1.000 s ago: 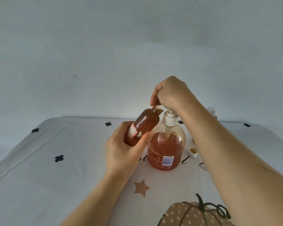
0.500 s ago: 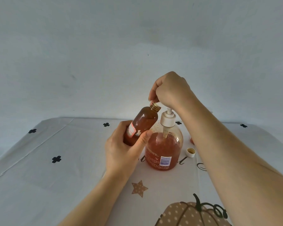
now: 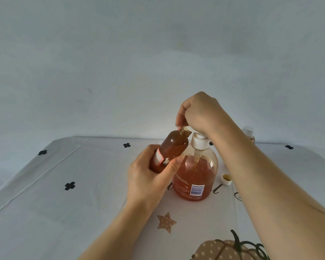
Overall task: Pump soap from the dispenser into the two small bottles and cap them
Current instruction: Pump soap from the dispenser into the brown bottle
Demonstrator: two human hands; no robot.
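My left hand (image 3: pixel 150 181) grips a small amber bottle (image 3: pixel 172 149) with a red-and-white label, tilted so its open threaded neck points up and right under the pump spout. The clear soap dispenser (image 3: pixel 196 177), partly filled with orange soap, stands on the table just right of that bottle. My right hand (image 3: pixel 199 113) is closed in a fist over the white pump head, hiding it. A loose white cap (image 3: pixel 225 179) lies on the table right of the dispenser. A second small bottle (image 3: pixel 249 133) with a white cap peeks out behind my right forearm.
A white tablecloth (image 3: pixel 83 203) with black clover marks, a tan star and a pumpkin print covers the table. A plain pale wall rises right behind the table's far edge.
My right hand and the pump head rose from the pressed-down position between one second ago and half a second ago. The small bottle stays tilted at the spout in my left hand.
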